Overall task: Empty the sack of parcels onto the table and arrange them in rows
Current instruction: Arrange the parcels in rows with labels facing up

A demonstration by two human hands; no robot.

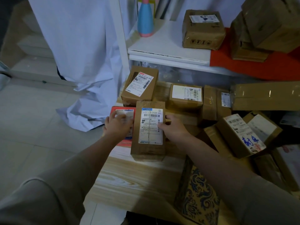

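- While both forearms reached up from the bottom of the head view, the left hand [119, 125] lay flat, fingers straight, on top of a red parcel [125, 112] at the left edge of the wooden table [129, 181], left of frame centre.
- The right hand [172, 127] gripped the right side of a tall brown box [148, 130] at frame centre, thumb on its white shipping label and fingers curled round the far edge.
- That tall brown box stood just beside the red parcel, touching it along its left side.
- Behind these two, a tilted carton with a slanted label [140, 85] sat above centre, and to its right a flat carton with a white label [186, 95] lay in line with it.
- Further right, a narrow taped box [216, 103] and a long taped carton [266, 96] followed towards the right edge.
- At the right of the frame a loose heap of parcels lay unsorted, among them a box with blue handwriting [240, 135].
- A patterned blue and yellow box [198, 192] lay at the lower right, partly under the right forearm.
- Above, a white shelf [162, 47] carried a blue and pink bottle [145, 18] and a brown carton [203, 30].
- A pale sheet [81, 54] hung at the upper left and pooled on the tiled floor [32, 127].
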